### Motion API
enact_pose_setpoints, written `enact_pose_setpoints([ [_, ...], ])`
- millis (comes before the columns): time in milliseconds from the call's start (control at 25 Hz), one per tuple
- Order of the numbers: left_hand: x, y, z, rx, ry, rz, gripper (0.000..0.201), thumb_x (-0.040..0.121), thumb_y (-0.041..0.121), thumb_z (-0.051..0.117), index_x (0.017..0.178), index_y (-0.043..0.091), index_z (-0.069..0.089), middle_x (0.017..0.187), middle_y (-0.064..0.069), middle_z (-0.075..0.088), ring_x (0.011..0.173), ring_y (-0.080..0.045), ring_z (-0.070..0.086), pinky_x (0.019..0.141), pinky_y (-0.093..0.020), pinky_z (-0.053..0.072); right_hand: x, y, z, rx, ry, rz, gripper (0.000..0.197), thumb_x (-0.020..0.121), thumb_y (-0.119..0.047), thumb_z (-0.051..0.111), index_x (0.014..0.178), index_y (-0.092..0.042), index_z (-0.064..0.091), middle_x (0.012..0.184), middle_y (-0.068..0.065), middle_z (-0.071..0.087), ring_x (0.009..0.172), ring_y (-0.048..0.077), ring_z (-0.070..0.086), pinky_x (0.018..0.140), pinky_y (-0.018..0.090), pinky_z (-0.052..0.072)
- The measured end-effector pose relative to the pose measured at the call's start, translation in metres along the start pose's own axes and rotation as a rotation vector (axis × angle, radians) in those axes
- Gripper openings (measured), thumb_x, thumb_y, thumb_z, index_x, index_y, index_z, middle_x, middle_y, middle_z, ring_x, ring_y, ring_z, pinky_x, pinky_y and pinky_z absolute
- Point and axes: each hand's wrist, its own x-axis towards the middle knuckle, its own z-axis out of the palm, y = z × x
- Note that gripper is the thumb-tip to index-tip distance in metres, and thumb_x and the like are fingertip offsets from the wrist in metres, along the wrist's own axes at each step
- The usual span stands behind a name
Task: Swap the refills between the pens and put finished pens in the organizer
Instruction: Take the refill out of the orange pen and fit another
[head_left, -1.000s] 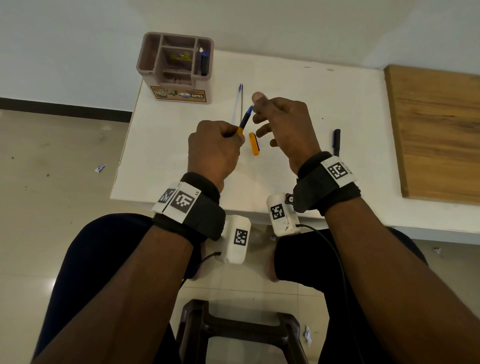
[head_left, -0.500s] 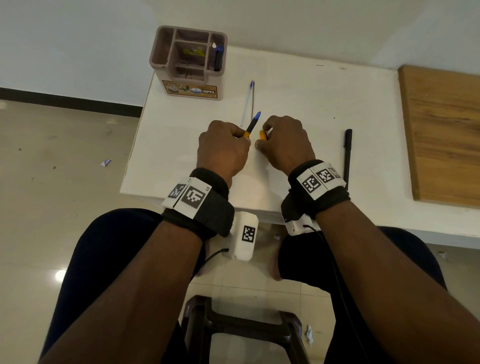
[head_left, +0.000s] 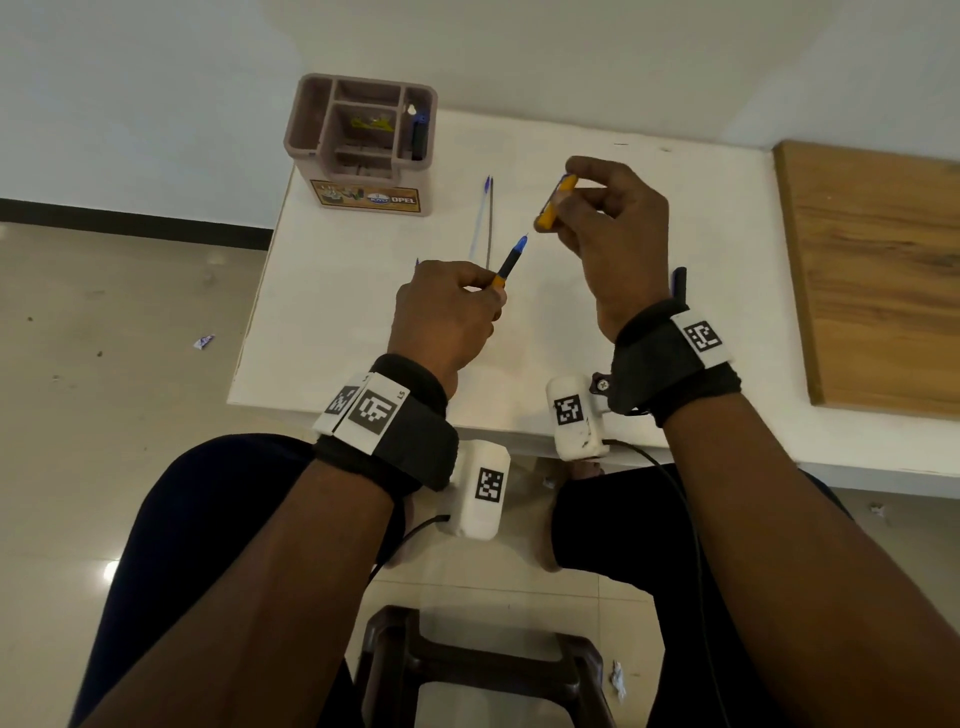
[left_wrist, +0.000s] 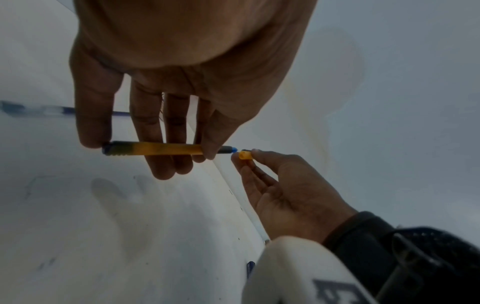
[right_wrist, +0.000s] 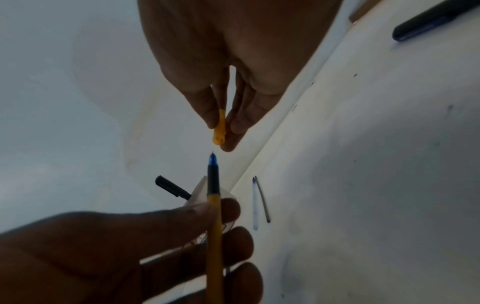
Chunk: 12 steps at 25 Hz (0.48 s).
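My left hand (head_left: 447, 317) grips an orange pen (head_left: 510, 260) (left_wrist: 155, 149) (right_wrist: 214, 216) with a dark grip and blue tip, pointing up and to the right. My right hand (head_left: 608, 234) pinches the orange cap (head_left: 556, 202) (left_wrist: 245, 154) (right_wrist: 220, 128) between thumb and fingers, its open end a short gap from the pen tip. Two loose refills (head_left: 483, 218) (right_wrist: 259, 201) lie side by side on the white table (head_left: 363, 291). The brown organizer (head_left: 363, 140) stands at the far left corner with a blue-black pen (head_left: 418, 132) in its right slot.
A dark pen (head_left: 678, 278) (right_wrist: 428, 20) lies on the table behind my right wrist. A wooden board (head_left: 872, 270) covers the table's right side. A dark stool (head_left: 483, 670) stands on the floor between my knees.
My right hand picked the orange cap up off the table and raised it to the right. My left hand lifted the pen, tip toward the cap.
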Motion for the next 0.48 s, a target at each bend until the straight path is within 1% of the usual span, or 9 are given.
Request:
enact_pose_setpoints([
  [80,0.000,0.000,0.000,0.004,-0.012,-0.005,0.026,0.101,0.025,0.064,0.123,0.016,0.072,0.100,-0.003,0.075,0.085,-0.014,0.073,0.055,-0.015,0.043,-0.004,-0.003,0.006,0.025,-0.054,-0.005,0.027,0.095,-0.008,0.064,0.122,-0.013,0.069,0.094,0.011,0.080,0.085,0.021,0.080,0.085,0.031,0.063],
  [120,-0.001,0.008,0.016,0.024,-0.039,0.000,0.026,0.101,0.026,0.064,0.123,0.016,0.072,0.100,-0.002,0.075,0.084,-0.013,0.072,0.055,-0.015,0.044,-0.002,-0.002,-0.010,0.012,-0.044,-0.010,0.027,0.095,-0.009,0.065,0.122,-0.013,0.069,0.093,0.011,0.080,0.085,0.020,0.080,0.082,0.028,0.062],
  [200,-0.002,0.008,0.016,0.023,-0.028,0.003,0.026,0.101,0.026,0.064,0.124,0.016,0.072,0.100,-0.002,0.075,0.082,-0.012,0.071,0.056,-0.016,0.044,-0.002,-0.001,-0.008,-0.020,-0.067,-0.024,0.028,0.094,-0.008,0.065,0.122,-0.012,0.069,0.093,0.011,0.080,0.084,0.019,0.079,0.076,0.021,0.059],
  [280,-0.001,0.007,0.017,0.016,-0.027,-0.001,0.027,0.101,0.027,0.064,0.124,0.016,0.073,0.100,-0.002,0.075,0.084,-0.013,0.072,0.059,-0.017,0.045,-0.002,-0.003,-0.008,-0.034,-0.062,-0.030,0.029,0.093,-0.007,0.066,0.121,-0.012,0.070,0.093,0.012,0.079,0.083,0.019,0.079,0.072,0.017,0.057],
  [360,-0.001,0.007,0.017,0.001,-0.020,0.002,0.028,0.101,0.029,0.064,0.125,0.017,0.072,0.101,-0.001,0.075,0.083,-0.012,0.072,0.060,-0.017,0.045,-0.002,-0.003,-0.009,-0.071,-0.054,-0.040,0.029,0.091,-0.007,0.068,0.119,-0.012,0.071,0.092,0.010,0.079,0.080,0.018,0.079,0.073,0.020,0.058],
  [480,-0.001,0.009,0.019,-0.031,0.002,0.009,0.028,0.102,0.031,0.063,0.125,0.018,0.073,0.099,0.001,0.076,0.081,-0.010,0.072,0.060,-0.018,0.045,-0.007,-0.001,-0.007,-0.170,-0.107,-0.077,0.028,0.088,-0.011,0.071,0.116,-0.016,0.072,0.092,0.005,0.079,0.077,0.015,0.079,0.081,0.034,0.062],
])
